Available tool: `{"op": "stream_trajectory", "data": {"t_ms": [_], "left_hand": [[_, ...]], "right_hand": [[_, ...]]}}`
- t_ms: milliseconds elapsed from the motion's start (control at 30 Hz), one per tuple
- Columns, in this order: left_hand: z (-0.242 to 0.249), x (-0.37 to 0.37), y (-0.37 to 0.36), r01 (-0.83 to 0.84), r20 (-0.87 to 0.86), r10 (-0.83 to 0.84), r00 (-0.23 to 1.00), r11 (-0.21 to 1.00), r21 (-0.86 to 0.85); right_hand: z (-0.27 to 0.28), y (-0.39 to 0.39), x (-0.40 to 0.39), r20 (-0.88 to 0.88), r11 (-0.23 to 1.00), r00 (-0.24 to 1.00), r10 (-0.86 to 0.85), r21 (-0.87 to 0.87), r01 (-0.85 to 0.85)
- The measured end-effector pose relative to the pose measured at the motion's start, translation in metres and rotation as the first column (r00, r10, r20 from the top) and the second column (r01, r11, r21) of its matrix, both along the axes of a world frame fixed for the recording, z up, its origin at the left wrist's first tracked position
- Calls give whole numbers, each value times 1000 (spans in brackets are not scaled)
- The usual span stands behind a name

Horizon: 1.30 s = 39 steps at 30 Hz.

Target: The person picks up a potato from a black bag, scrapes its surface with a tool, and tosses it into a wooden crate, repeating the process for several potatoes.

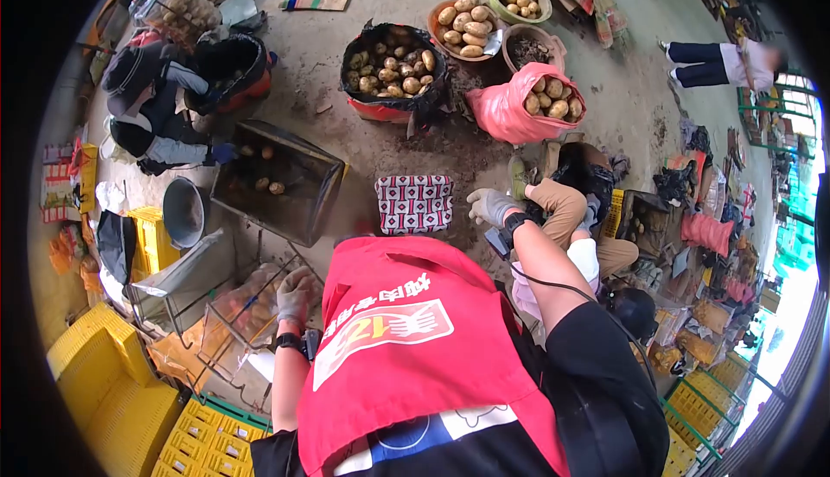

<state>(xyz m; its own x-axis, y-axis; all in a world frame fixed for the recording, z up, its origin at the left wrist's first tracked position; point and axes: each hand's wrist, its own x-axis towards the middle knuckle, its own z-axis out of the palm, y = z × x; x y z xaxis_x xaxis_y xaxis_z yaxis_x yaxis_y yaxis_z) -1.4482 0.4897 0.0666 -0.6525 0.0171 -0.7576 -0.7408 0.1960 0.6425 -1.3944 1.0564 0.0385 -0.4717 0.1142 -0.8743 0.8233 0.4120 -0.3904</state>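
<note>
My left hand [296, 294], in a pale glove, is beside a thin metal frame [212, 317] and a clear bag [251, 300]; its fingers point up, slightly bent, with nothing visible in them. To the right, my right hand [490, 206], gloved too, reaches forward over the floor with fingers apart and holds nothing. Between the hands and a little ahead lies a red, white and black patterned cushion [414, 204]. Ahead of my left hand, a dark crate [307, 209] stands tilted, a few potatoes [268, 186] inside. A red apron [415, 304] covers my front.
A black-lined tub of potatoes [393, 71], a pink sack [510, 110] and bowls of potatoes [465, 26] stand ahead. One person [151, 105] works at the crate; another [571, 218] sits close by my right arm. A third person [726, 62] stands farther off. Yellow crates [112, 373] are at left.
</note>
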Motion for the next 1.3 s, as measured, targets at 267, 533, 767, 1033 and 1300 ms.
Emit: {"op": "stream_trajectory", "data": {"t_ms": [267, 533, 767, 1033, 1300], "left_hand": [[-43, -123, -3, 57, 293, -36, 955, 996, -62], [-45, -334, 42, 349, 213, -318, 924, 928, -128], [-52, -446, 93, 223, 77, -226, 971, 974, 44], [-107, -416, 70, 340, 148, -343, 928, 939, 44], [-124, -394, 95, 304, 328, -255, 910, 946, -108]], "right_hand": [[-4, 4, -34, 120, 987, 992, -42, 159, 22], [-18, -1, -72, 96, 945, 992, -86, 324, 50], [-69, 18, -127, -348, 755, 889, -298, 484, 443], [-22, 19, -210, -151, 924, 956, -253, 255, 285], [-16, 68, -261, -194, 950, 963, -189, 213, 230]]}}
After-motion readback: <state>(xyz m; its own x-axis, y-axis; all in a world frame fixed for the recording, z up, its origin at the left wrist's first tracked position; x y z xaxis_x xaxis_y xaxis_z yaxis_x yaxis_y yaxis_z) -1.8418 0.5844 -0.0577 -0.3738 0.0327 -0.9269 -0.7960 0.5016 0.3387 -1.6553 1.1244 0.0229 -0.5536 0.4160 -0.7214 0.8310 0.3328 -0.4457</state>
